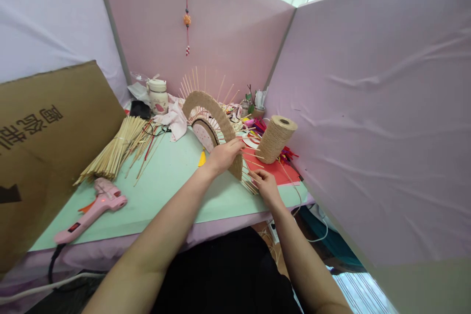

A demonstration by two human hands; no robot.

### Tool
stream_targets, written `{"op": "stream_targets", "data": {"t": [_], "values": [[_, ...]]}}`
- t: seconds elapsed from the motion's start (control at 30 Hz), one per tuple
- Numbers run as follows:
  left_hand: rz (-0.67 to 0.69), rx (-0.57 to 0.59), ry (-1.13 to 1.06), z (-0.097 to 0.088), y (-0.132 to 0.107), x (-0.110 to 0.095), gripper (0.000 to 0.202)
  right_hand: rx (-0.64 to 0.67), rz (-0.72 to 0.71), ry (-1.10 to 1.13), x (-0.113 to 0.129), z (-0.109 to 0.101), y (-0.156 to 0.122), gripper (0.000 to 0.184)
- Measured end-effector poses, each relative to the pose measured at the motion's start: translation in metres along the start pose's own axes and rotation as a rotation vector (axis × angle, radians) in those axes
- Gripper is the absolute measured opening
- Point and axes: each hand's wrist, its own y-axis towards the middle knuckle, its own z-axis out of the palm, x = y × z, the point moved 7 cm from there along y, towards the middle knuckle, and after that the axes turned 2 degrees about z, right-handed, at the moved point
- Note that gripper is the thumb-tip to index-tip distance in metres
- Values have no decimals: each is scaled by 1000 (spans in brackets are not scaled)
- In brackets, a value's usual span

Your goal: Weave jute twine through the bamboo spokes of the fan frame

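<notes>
A fan-shaped frame of thin sticks with a band of jute twine woven round it [211, 110] stands upright on the pale green table [165, 191]. My left hand [224, 154] is closed on the near end of the woven band. My right hand [265, 185] pinches among the sticks at the frame's lower right edge, fingers pressed together. A spool of jute twine [276, 137] lies tilted just beyond my right hand, and a strand of twine runs from it over the table edge.
A pink glue gun [93, 208] lies at the near left with its cord hanging off. A bundle of sticks [116, 149] rests beside a brown cardboard box [44, 137]. A cup [158, 95], cloth and craft scraps crowd the back. Pink partition walls enclose the table.
</notes>
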Motion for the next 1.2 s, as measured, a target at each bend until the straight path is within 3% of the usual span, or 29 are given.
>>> {"op": "stream_targets", "data": {"t": [0.27, 0.47, 0.57, 0.7, 0.83, 1.0, 1.1, 1.2], "values": [[26, -53, -31, -1, 0, -2, 16, -22, -217, -164, 24, -22, -22, 36], [-2, -46, 3, 1, 0, -2, 17, -95, -413, -346, 67, -37, -58, 28], [-31, -48, 38, 1, 0, -1, 16, -133, -578, -507, 89, -31, -80, 23], [-28, -42, 37, 0, 0, 0, 19, -7, -682, -725, 92, -11, -90, 22], [-21, -44, 22, -2, 1, 2, 19, -24, -618, -781, 78, -17, -77, 27], [-14, -18, 8, -2, 2, 3, 18, -42, -365, -520, 51, -34, -43, 36], [-19, -7, -23, -4, 1, 2, 18, 36, -214, -433, 26, -24, -21, 42], [-6, 7, -71, -5, 0, -2, 18, 127, -159, -442, 9, -3, -3, 47]]}}
